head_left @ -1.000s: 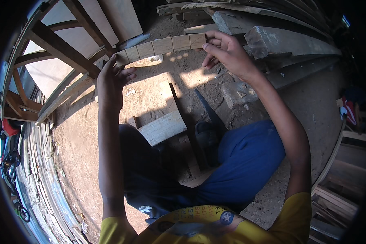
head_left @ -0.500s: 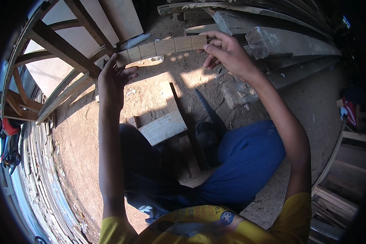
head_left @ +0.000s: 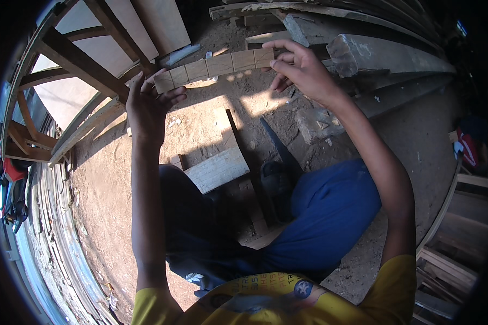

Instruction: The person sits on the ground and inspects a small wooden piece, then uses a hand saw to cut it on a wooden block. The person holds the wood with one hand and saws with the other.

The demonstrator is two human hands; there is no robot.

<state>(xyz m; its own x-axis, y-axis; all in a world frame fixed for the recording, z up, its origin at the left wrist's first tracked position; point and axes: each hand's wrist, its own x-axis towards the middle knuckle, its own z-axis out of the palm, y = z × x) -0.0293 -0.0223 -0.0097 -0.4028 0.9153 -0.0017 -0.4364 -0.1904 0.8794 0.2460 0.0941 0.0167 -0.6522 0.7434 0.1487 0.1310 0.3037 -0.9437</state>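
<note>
A narrow strip of pale wood [head_left: 219, 66], marked across with several dark lines, is held up lengthwise between my two hands. My left hand [head_left: 148, 108] grips its left end, with some fingers above and others below the edge. At the other end, the thumb and fingers of my right hand [head_left: 303, 67] pinch the strip. Below it, a pale wooden block [head_left: 218, 170] lies near my knees. Beside the block a handsaw-like dark blade [head_left: 276, 141] slants toward my foot; its kind is unclear.
A curved wooden frame [head_left: 87, 62] stands at the upper left, close to my left hand. Stacked timber and a thick beam [head_left: 358, 54] lie beyond my right hand. Long boards [head_left: 54, 244] run along the left, and more planks [head_left: 455, 271] are at the right.
My left hand has shifted slightly left and its fingers have spread a little at the strip's end. The strip has moved slightly left; my right hand has barely moved.
</note>
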